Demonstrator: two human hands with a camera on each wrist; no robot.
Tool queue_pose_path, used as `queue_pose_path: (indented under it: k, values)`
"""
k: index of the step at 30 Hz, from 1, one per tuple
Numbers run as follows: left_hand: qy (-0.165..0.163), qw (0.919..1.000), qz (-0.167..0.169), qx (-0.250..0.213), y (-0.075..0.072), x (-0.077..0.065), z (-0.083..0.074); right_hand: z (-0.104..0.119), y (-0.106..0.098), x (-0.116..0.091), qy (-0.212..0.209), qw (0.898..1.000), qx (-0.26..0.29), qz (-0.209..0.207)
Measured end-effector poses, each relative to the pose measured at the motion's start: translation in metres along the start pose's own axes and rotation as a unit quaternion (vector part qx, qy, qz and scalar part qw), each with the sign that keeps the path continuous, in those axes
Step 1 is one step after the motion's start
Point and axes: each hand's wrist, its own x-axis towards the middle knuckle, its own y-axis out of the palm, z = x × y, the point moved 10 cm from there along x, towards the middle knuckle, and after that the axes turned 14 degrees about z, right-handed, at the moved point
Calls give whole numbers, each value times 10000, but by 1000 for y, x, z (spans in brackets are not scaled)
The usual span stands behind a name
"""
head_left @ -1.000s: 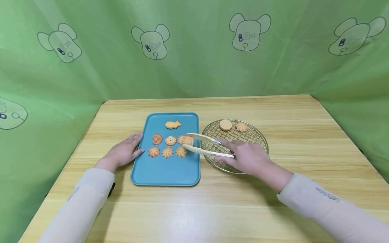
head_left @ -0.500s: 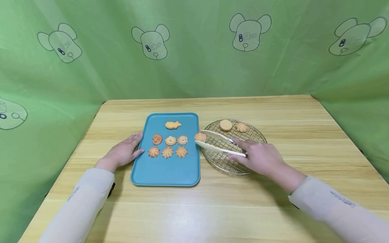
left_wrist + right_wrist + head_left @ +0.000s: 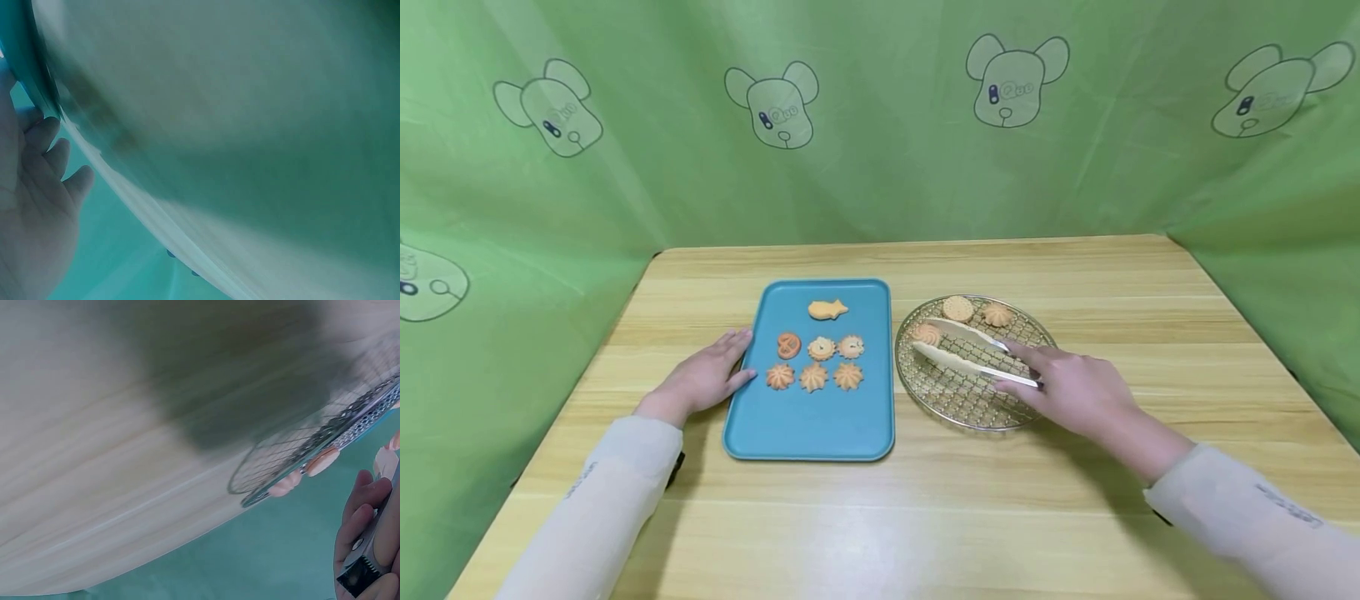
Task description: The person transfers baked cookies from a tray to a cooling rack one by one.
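Observation:
My right hand (image 3: 1071,383) grips a pair of metal tongs (image 3: 951,360) with cream-coloured tips. Between the tips is a round swirl cookie (image 3: 927,334), over the left part of a round wire rack (image 3: 973,408). At the rack's far side lie a round dotted cookie (image 3: 957,309) and a ridged star-like cookie (image 3: 997,314). My left hand (image 3: 703,375) rests with its fingers extended at the left edge of a blue tray (image 3: 808,425); the left wrist view shows its fingers (image 3: 78,181) beside the tray's rim. In the right wrist view, fingers (image 3: 356,531) wrap the tongs' handle end.
On the tray are a fish-shaped cookie (image 3: 827,309), a pretzel-shaped cookie (image 3: 788,345) and several flower-shaped cookies (image 3: 813,377). Tray and rack stand side by side on a wooden table (image 3: 880,525). A green curtain (image 3: 895,183) closes off the back and sides.
My right hand has moved the tongs and swirl cookie rightward, from above the tray to over the rack. The flower-shaped cookie they overlapped now shows fully. My left hand has stayed put.

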Motion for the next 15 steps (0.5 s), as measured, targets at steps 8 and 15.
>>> queue_pose_path:
  k: [8,15]
  values:
    - [-12,10000,-7,-5,1,0,1,-19,-2,-7,245,9997,50,51]
    - [20,10000,-6,28,2,0,1,-37,-2,-14,437,9989,53,159]
